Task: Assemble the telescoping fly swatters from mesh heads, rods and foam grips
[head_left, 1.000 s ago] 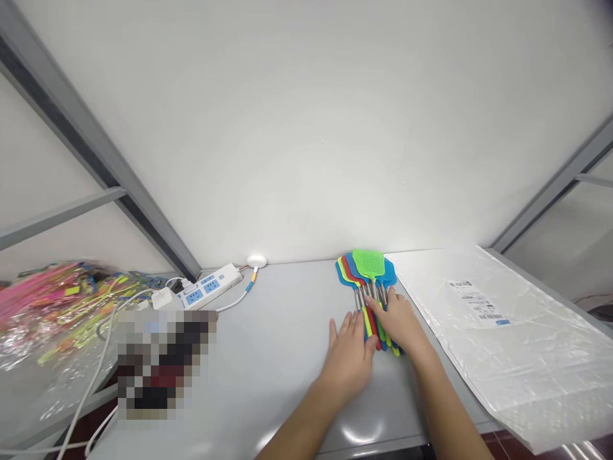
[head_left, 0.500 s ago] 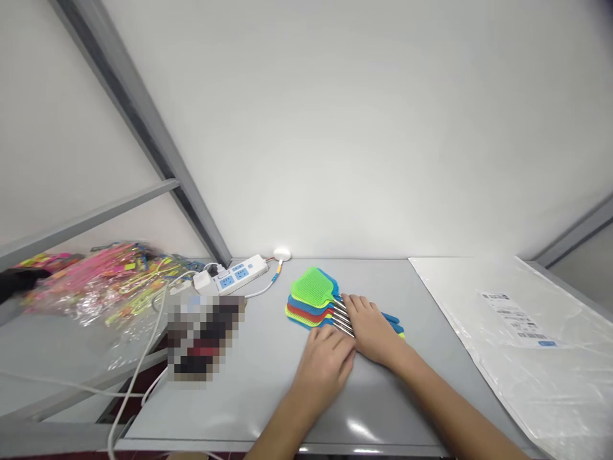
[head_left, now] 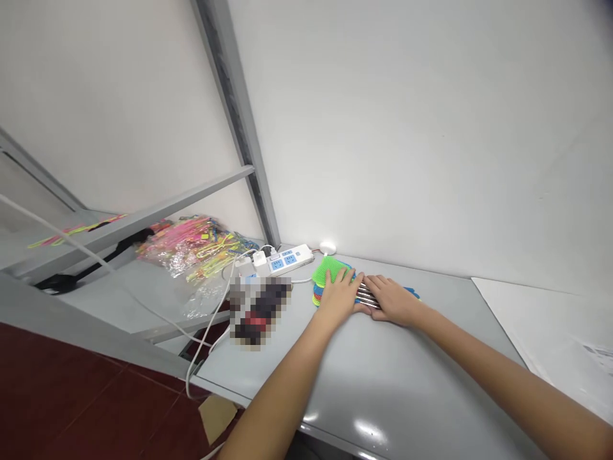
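Observation:
A stack of fly swatters [head_left: 329, 271] lies on the grey shelf, green mesh head on top, with blue, red and yellow heads below. Bare metal shafts [head_left: 366, 295] show between my hands, and blue handle ends [head_left: 412, 291] stick out at the right. My left hand [head_left: 340, 295] is laid across the heads and necks, fingers over the far side and thumb on the near side. Over the shafts and handles my right hand [head_left: 393, 300] grips the stack, its thumb close to the left one. Both palms hide part of the stack.
A white power strip [head_left: 290, 258] with plugs and cables stands behind, left of the stack. Beside it lies a pixelated dark item [head_left: 261, 313]. Bagged colourful goods [head_left: 191, 246] and a black tool [head_left: 62, 282] fill the left shelf. A white plastic sheet [head_left: 541, 332] is at right.
The view has swung left and shows more of the left shelf and floor. My left hand has moved from the near edge of the stack up onto the swatter heads.

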### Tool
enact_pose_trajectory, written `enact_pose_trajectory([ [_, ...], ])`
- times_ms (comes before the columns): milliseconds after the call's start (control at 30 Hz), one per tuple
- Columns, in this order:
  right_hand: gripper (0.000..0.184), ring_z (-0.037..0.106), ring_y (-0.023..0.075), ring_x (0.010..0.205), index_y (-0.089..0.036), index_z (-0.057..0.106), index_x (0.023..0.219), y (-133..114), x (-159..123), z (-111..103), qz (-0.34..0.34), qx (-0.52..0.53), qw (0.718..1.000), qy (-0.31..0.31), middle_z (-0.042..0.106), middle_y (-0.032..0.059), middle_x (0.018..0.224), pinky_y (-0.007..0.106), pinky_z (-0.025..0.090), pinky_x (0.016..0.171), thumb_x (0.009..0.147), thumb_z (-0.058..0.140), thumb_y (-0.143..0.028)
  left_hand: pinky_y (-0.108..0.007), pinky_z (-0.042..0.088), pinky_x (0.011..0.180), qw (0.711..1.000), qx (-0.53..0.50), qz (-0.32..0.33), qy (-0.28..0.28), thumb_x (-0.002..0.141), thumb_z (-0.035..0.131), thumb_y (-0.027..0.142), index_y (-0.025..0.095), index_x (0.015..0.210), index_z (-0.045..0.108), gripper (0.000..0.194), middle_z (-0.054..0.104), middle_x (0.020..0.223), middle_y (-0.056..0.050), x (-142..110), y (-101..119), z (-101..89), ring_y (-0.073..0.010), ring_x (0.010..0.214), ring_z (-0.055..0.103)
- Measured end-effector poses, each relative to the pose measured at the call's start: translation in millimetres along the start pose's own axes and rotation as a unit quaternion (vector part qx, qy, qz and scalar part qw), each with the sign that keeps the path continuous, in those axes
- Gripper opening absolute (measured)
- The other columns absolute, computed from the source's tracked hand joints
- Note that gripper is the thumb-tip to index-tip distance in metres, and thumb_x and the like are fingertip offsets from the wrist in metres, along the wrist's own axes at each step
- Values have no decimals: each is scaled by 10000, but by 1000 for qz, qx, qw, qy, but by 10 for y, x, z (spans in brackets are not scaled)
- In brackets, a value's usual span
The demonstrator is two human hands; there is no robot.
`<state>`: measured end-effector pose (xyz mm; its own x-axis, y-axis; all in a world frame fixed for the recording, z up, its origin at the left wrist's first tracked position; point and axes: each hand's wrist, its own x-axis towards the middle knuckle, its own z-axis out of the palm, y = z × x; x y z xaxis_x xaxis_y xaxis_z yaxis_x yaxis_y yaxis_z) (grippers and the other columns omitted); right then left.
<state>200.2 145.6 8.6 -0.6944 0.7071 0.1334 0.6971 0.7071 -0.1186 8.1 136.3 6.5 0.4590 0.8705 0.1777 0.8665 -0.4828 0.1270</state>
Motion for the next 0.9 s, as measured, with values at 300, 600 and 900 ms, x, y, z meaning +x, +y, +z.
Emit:
enact_pose_trajectory([
  [300,689,504,292,1229,-140,295,1489,194,43,12,2,-14,1000,3,515,167,1391,442,379,1013,909,502,-449,-604,206,1109,1000,2,-5,13,916,440,597,173,1474,350,707,385,1509,-165,127,39,87,-372,1390,285],
  [600,571,364,306,1372,-176,330,1459,-111,-419,74,115,-57,983,128,403,165,1497,524,267,1107,963,427,-441,-499,353,996,992,-59,91,63,908,468,597,181,1215,572,528,637,1191,-145,421,83,-258,-321,1166,525],
  [900,196,585,267,1002,-206,591,1091,-502,-797,316,23,102,982,160,630,114,1075,430,499,841,928,487,-236,-325,460,759,921,-146,312,181,901,470,372,200,876,587,208,684,892,-50,-48,469,113,-177,846,623],
])
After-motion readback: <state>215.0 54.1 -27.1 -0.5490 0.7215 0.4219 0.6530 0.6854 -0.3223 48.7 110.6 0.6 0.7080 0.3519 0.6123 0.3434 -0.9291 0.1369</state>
